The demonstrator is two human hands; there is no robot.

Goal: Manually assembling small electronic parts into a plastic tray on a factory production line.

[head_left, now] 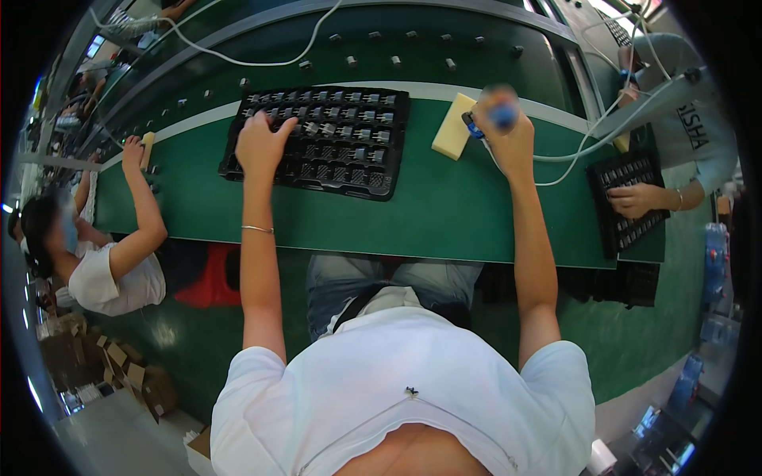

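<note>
One slip of our thumb-splayed L hand (258, 149) (grip unclear) could jostle parts (379, 136) in blk tray (333, 187); R hand (513, 144) clenches blurry blue item (502, 117).

**Looking down from the head**

The left fisheye is facing down and forward: a white-shirted torso (432, 345) is looming closest at lower centre, a black rectangular plastic tray (328, 151) is lying farther off, above centre, a green tabletop (444, 210) is curving between.
</note>
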